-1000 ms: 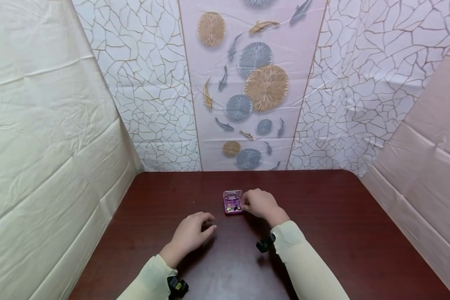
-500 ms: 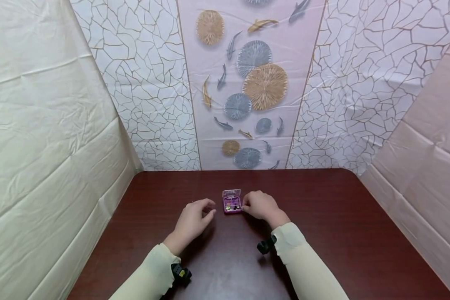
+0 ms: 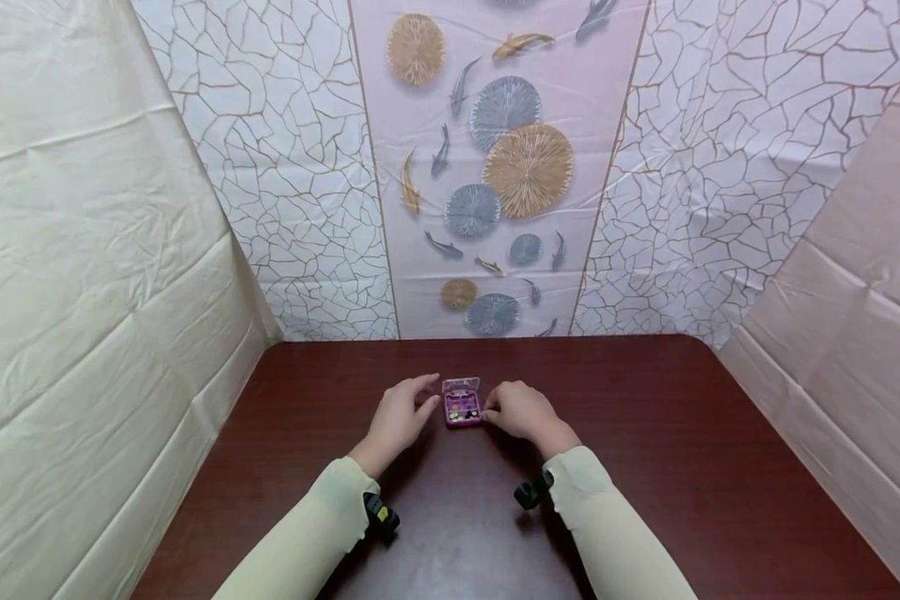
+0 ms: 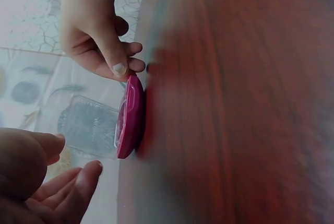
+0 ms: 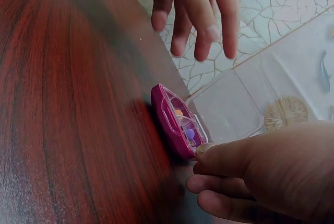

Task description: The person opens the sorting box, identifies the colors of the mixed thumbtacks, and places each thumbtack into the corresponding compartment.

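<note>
A small magenta pill box point(image 3: 462, 423) rests on the table with its clear lid point(image 5: 229, 104) raised at the back. Inside its divided compartments lie several small coloured pieces, among them an orange piece point(image 5: 179, 113) and a purple piece point(image 5: 190, 133). My right hand point(image 3: 523, 412) pinches the right edge of the box between thumb and curled fingers. On the other side, my left hand point(image 3: 399, 417) is held with fingers loosely extended, fingertips just left of the box and lid, holding nothing. The left wrist view shows the box point(image 4: 134, 114) from its side.
The dark red-brown wooden table point(image 3: 645, 467) extends around both arms. Behind it hangs a patterned cloth backdrop point(image 3: 330, 208), and cream cloth walls point(image 3: 105, 333) flank both sides. Each wrist carries a black strapped device point(image 3: 381, 512).
My left hand has moved forward and right, from the near left up to the left side of the pill box. The right hand keeps its pinch on the box edge.
</note>
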The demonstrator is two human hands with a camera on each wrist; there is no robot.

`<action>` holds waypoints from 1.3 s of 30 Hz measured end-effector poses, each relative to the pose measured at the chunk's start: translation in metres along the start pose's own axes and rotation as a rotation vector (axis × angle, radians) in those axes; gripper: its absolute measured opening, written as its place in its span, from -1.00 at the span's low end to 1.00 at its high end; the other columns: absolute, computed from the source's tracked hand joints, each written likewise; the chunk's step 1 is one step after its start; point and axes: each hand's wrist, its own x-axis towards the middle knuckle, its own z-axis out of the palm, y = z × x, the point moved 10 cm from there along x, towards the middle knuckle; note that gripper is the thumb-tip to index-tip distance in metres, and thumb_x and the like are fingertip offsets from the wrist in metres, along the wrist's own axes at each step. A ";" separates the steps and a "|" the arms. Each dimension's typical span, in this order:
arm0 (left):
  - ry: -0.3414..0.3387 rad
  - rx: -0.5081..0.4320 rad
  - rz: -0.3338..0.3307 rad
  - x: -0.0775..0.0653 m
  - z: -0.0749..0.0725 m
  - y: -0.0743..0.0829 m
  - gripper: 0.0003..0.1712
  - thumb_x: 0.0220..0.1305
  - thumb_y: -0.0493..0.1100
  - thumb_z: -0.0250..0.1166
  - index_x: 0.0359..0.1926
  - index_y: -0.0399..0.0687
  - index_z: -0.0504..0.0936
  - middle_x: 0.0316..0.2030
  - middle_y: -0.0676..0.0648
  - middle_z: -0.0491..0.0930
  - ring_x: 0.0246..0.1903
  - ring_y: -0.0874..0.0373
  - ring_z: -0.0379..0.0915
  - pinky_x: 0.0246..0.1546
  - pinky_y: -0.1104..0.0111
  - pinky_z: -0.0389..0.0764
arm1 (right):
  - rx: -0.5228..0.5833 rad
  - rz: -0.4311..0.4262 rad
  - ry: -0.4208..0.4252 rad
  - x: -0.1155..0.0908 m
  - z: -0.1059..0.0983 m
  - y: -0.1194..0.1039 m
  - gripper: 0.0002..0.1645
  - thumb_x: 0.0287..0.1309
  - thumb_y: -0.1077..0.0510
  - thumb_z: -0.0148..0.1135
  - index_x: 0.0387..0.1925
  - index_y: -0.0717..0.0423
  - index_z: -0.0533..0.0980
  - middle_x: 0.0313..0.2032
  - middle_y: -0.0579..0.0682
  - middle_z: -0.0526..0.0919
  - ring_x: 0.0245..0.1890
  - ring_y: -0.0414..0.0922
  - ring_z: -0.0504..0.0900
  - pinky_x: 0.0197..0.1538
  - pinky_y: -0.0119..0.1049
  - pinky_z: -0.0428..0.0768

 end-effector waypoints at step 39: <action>0.010 -0.200 -0.171 0.009 0.022 -0.013 -0.71 0.34 0.08 0.25 -0.07 0.12 0.77 -0.14 0.06 0.76 -0.09 0.21 0.58 -0.03 0.05 0.64 | 0.269 0.042 0.031 0.004 0.016 0.012 -0.80 0.17 0.04 0.36 -0.22 0.04 0.73 -0.25 -0.06 0.78 -0.29 -0.27 0.64 -0.15 -0.14 0.70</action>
